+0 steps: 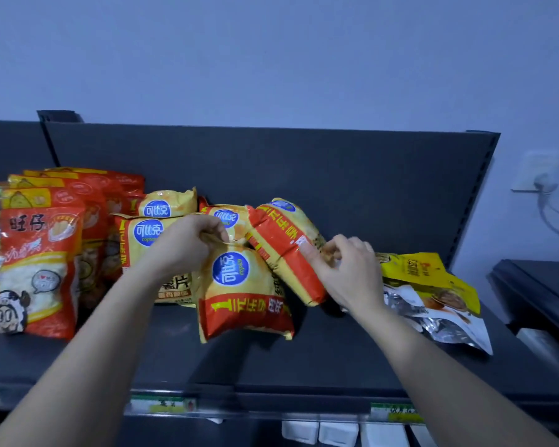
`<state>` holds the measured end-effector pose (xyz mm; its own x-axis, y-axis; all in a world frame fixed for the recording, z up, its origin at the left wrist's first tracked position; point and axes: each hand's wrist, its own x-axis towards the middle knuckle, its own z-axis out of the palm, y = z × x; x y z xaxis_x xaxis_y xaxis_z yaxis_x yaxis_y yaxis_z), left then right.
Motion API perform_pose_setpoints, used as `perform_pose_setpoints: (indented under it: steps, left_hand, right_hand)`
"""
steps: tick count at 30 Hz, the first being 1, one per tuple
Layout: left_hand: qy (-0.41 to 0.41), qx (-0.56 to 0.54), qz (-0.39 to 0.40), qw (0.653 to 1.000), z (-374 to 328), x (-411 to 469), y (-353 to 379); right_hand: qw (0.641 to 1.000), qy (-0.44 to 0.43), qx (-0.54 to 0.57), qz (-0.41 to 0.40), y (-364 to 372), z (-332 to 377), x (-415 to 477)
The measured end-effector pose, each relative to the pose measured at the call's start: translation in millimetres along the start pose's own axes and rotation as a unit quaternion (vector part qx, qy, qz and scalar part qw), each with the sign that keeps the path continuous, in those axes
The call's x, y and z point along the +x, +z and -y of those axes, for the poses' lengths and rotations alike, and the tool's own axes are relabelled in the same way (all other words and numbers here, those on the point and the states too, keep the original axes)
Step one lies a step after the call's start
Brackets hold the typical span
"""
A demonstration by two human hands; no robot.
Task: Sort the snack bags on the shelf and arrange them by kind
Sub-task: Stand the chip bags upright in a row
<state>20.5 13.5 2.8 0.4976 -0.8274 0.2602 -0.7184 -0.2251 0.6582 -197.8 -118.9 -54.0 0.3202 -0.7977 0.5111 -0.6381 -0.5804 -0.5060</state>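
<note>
The front chip bag stands midway along the shelf, its top pinched by the left hand, while the right hand pinches the tilted chip bag beside it, seemingly to square both with the matching bags behind

Single wide-angle view from the head, facing forward and somewhat down. Sits close in front of the shelf, near enough for the left hand and right hand to reach the snack bags mid-frame. Takes in the price-label rail at the near edge, the back panel and the wall far behind. Bows straight lines toward the edges.
</note>
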Motion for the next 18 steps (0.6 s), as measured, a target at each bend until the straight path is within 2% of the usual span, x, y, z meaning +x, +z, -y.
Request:
perform_pose_setpoints:
  steps: [3,7,10,13,15,18]
  left_hand:
    - [-0.032,0.019,-0.066,0.997,25,-5,16]
    - [-0.038,0.038,-0.069,0.996,53,-22,39]
    - [-0.053,0.011,-0.134,0.990,69,-38,41]
    - [-0.082,-0.018,-0.205,0.975,76,-59,37]
    - [-0.148,-0.054,-0.173,0.972,77,-72,31]
    - [-0.207,-0.024,0.010,0.978,79,-88,29]
  right_hand:
    - [0.995,0.006,0.070,0.068,11,11,4]
    - [0.984,0.054,0.038,0.165,24,17,7]
    - [0.981,0.062,-0.009,0.181,31,18,5]
    - [0.985,0.040,-0.056,0.156,37,22,7]
    - [0.984,0.052,-0.044,0.168,41,25,13]
    - [0.964,0.101,0.005,0.246,50,26,21]
